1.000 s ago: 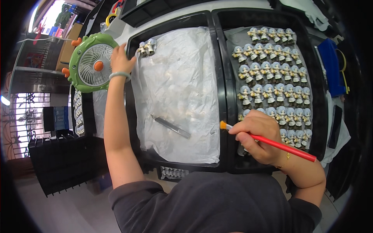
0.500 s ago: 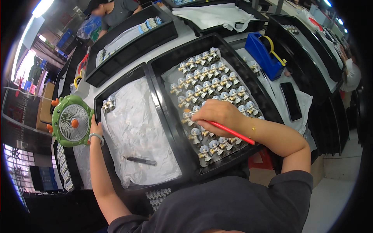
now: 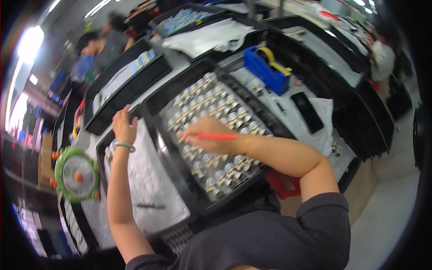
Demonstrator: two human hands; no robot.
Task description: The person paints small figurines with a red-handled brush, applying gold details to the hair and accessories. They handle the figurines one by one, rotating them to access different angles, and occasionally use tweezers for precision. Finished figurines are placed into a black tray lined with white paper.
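My right hand (image 3: pixel 208 136) is closed around a thin red-handled paintbrush (image 3: pixel 217 136), over the near-left part of a black tray (image 3: pixel 211 208). Rows of small figurines (image 3: pixel 234 118) with pale blue-grey heads stand on the paper in that tray. The brush tip is too blurred to place exactly. My left hand (image 3: pixel 124 126) is raised near the far end of the left tray, empty, thumb apart from the fingers. White crumpled paper (image 3: pixel 150 180) lines this tray, with a dark pen-like tool (image 3: pixel 151 206) on it and a few figurines (image 3: pixel 109 150) beside my left wrist.
A green fan (image 3: pixel 76 174) with orange knobs stands left of the trays. Beyond the right tray are a blue tape dispenser (image 3: pixel 267 72) and a black phone (image 3: pixel 307 112). Further black trays (image 3: pixel 130 74) stand behind. A person (image 3: pixel 105 49) sits at the far left, another (image 3: pixel 382 58) at the far right.
My left hand has left the fan's edge and moved up over the left tray's far end. My right hand still holds the paintbrush, now turned more level. The whole view has swung.
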